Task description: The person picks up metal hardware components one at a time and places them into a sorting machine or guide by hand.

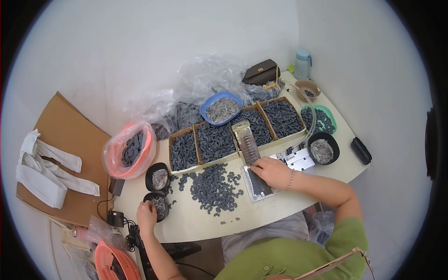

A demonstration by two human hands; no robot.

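Note:
At the near left, my left hand (pixel 147 215) is at the rim of a black bowl (pixel 166 215) of thin metal pins. Its fingers are curled together; whatever lies between them is too small to make out. My right hand (pixel 274 172) reaches over a silver metal fixture (pixel 247 182) filled with rows of small dark grey parts. Its fingertips are pinched low at the fixture's upper end, and what they grip is hidden. A clear ribbed plastic piece (pixel 247 143) lies just beyond those fingers. A pile of loose dark grey parts (pixel 216 189) is spread between my hands.
Behind the pile stand cardboard trays (pixel 200 164) of grey parts, with a blue basin (pixel 203 111) of pins above. At right are a metal device (pixel 299 160) with a hose, a black bowl (pixel 337 148) and a green tray (pixel 332 116). A pink basket (pixel 148 156) stands left.

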